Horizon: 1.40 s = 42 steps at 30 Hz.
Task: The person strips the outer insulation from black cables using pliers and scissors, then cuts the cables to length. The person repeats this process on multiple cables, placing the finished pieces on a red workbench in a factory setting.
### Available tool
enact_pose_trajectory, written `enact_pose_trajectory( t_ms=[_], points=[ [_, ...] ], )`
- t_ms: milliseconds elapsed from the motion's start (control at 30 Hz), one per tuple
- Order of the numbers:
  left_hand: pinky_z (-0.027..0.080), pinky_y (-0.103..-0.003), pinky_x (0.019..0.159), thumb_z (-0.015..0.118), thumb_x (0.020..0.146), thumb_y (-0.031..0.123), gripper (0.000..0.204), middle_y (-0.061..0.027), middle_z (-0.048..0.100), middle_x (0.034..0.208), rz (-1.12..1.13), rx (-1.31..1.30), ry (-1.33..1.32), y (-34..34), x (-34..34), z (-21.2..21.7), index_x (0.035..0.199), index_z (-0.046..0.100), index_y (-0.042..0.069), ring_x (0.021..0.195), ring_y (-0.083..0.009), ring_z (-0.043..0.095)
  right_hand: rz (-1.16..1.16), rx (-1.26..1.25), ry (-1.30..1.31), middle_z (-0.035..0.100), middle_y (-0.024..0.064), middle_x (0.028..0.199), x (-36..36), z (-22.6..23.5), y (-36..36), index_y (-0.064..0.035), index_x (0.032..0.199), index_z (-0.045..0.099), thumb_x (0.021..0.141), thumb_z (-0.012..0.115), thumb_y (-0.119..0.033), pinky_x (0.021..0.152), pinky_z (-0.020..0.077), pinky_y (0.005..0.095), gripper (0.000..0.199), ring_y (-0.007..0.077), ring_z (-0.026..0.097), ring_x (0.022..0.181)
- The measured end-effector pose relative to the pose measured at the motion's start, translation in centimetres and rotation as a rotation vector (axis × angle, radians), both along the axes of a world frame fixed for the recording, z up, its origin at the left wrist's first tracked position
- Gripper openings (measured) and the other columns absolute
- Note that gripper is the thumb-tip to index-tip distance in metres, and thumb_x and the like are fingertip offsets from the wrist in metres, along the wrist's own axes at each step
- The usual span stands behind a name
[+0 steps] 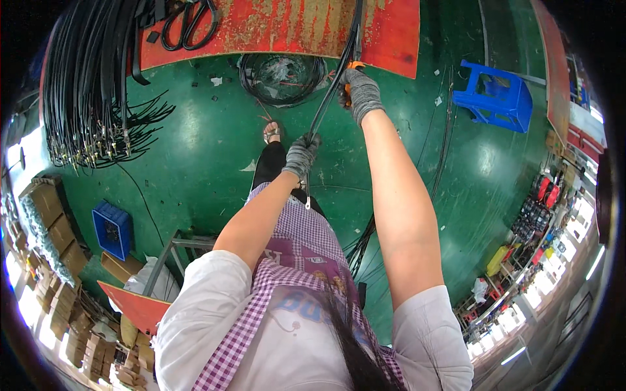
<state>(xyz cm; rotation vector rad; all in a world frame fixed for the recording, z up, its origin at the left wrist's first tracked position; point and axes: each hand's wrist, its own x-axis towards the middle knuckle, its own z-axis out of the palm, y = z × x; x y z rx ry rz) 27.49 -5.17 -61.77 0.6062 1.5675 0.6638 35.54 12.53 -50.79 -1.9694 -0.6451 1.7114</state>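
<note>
My left hand [302, 155], in a grey knit glove, is closed round a thin bundle of black cables [323, 104]. The bundle slants from the far worktable down to my body, and a metal lug [308, 202] hangs from an end below my fist. Farther off and to the right, my right hand [362, 94], also gloved in grey, grips an orange-handled hand tool [355, 65] beside the cables at the table's edge. The tool's working end is too small to make out. Black scissors [189, 26] lie on the table at the left.
Many black cables with metal ends [91, 111] drape off the left side of the red, worn worktable [274, 26]. A cable coil [282, 81] lies on the green floor under its edge. A blue stool [495, 98] is at the right, a blue crate [112, 229] at the left.
</note>
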Motion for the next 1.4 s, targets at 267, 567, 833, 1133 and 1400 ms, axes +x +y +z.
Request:
enact_pose_trajectory(
  t_ms=[267, 567, 833, 1133, 1400],
  points=[
    [0.042, -0.024, 0.046, 0.057, 0.075, 0.029, 0.035, -0.0012, 0.052, 0.071, 0.054, -0.150, -0.278, -2.2, -1.3, 6.9, 0.098, 0.051, 0.003, 0.058, -0.0097, 0.045, -0.057, -0.016, 0.058, 0.046, 0.0060, 0.049, 0.0, 0.3, 0.0, -0.0062, 0.063, 0.047, 0.068, 0.050, -0.018, 0.034, 0.0366, 0.0292, 0.013, 0.0168, 0.042, 0.034],
    [0.041, -0.024, 0.044, 0.041, 0.085, 0.021, 0.025, 0.0007, 0.044, 0.060, 0.062, 0.077, -0.508, 0.4, -3.0, 11.4, 0.105, 0.046, 0.006, 0.048, -0.0078, 0.041, -0.121, -0.080, 0.081, 0.047, 0.0055, 0.053, 0.1, 0.2, 0.1, -0.0086, 0.066, 0.047, 0.070, 0.051, -0.019, 0.035, 0.0373, 0.0307, 0.012, 0.0175, 0.044, 0.038],
    [0.048, -0.026, 0.051, 0.044, 0.083, 0.015, 0.023, -0.0064, 0.057, 0.077, 0.179, 0.025, -0.566, 8.5, -3.5, 12.5, 0.103, 0.048, 0.004, 0.053, -0.0131, 0.052, -0.170, -0.111, 0.159, 0.045, 0.0053, 0.056, 0.4, -0.1, 0.4, -0.0088, 0.068, 0.045, 0.071, 0.049, -0.018, 0.036, 0.0368, 0.0294, 0.010, 0.0169, 0.044, 0.041],
    [0.047, -0.030, 0.059, 0.048, 0.080, 0.015, 0.020, -0.0119, 0.056, 0.081, 0.283, 0.399, -0.063, 11.5, -2.9, 10.5, 0.095, 0.051, 0.002, 0.071, -0.0200, 0.055, -0.026, -0.037, 0.100, 0.043, 0.0047, 0.051, 1.4, -1.8, 0.3, -0.0084, 0.067, 0.043, 0.070, 0.049, -0.018, 0.034, 0.0335, 0.0296, 0.012, 0.0170, 0.041, 0.038],
    [0.041, -0.038, 0.074, 0.045, 0.077, 0.031, 0.035, -0.0206, 0.054, 0.092, -0.264, 0.376, 0.631, 22.1, -1.1, 15.3, 0.094, 0.051, 0.000, 0.087, -0.0328, 0.052, -0.143, -0.192, 0.246, 0.044, 0.0036, 0.052, 1.4, -1.3, 1.0, -0.0124, 0.066, 0.048, 0.072, 0.052, -0.027, 0.036, 0.0332, 0.0330, 0.016, 0.0180, 0.042, 0.042]
  ],
)
